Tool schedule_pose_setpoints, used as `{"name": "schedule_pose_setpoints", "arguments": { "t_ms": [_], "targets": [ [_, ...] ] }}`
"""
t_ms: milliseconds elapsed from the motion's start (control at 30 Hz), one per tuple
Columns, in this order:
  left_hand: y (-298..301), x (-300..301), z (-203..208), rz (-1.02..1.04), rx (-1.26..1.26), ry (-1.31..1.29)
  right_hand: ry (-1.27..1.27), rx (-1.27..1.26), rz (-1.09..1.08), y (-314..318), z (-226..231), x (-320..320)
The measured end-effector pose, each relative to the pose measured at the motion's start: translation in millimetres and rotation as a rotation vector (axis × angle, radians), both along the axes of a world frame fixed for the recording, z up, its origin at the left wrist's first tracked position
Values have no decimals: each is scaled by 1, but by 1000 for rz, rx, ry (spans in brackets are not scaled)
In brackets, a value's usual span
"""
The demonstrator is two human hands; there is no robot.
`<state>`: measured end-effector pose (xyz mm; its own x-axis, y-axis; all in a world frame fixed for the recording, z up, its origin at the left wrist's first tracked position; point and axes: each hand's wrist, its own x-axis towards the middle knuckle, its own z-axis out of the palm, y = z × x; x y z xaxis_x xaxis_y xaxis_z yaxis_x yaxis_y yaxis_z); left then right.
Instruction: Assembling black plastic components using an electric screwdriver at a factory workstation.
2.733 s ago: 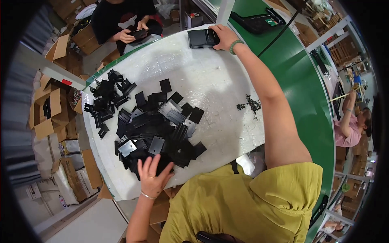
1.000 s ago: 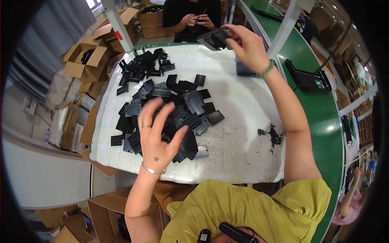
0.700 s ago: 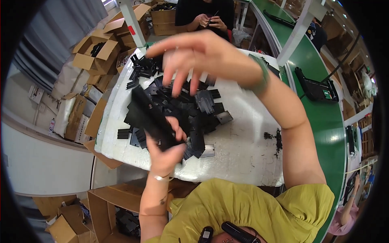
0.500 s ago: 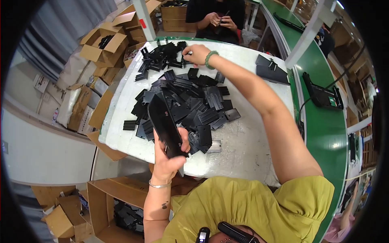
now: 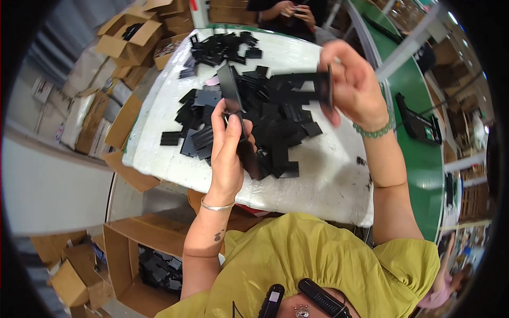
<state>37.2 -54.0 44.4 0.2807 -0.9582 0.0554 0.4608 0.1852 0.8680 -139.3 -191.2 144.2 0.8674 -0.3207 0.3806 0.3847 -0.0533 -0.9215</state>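
My left hand (image 5: 227, 151) is closed around a long black plastic panel (image 5: 229, 87), which stands upright and shows nearly edge-on above the white tabletop (image 5: 328, 185). My right hand (image 5: 356, 87), raised over the table's right side, grips a black plastic bracket (image 5: 323, 87); its slotted arms point left toward the panel, apart from it. Motion blurs this hand somewhat. Beneath both hands spreads a heap of flat black plastic plates (image 5: 204, 139), partly hidden by the panel and the bracket. Smaller black plastic pieces (image 5: 220, 49) lie piled at the far edge.
An open cardboard box (image 5: 119, 259) of black parts stands at lower left, with more cartons (image 5: 130, 34) at far left. Along the right runs a green conveyor belt (image 5: 424, 159) carrying a black device (image 5: 416, 119). Across the table are a co-worker's hands (image 5: 297, 10).
From the far pile my right hand has come back toward me and right, now holding the bracket. My left hand has risen and turned the panel more edge-on. The whole view has shifted.
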Motion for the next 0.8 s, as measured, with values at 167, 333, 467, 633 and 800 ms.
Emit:
{"name": "schedule_pose_setpoints", "arguments": {
  "t_ms": [167, 333, 467, 633, 800],
  "targets": [
    [-15, -22, 4, -114, -109, -63, 48, 51, -135, 43, -14, -28],
    [-28, -43, 7, -240, -162, -68, 74, 56, -315, 60, -29, -56],
    [-29, -60, 3, -316, -171, -49, 187, 32, -494, 75, -33, -75],
    [-31, -61, 8, -508, -64, -155, 219, 81, -530, 83, -43, -99],
    [-15, -79, 21, -488, -104, 81, 312, 118, -526, 88, -48, -98]
  ]
}}
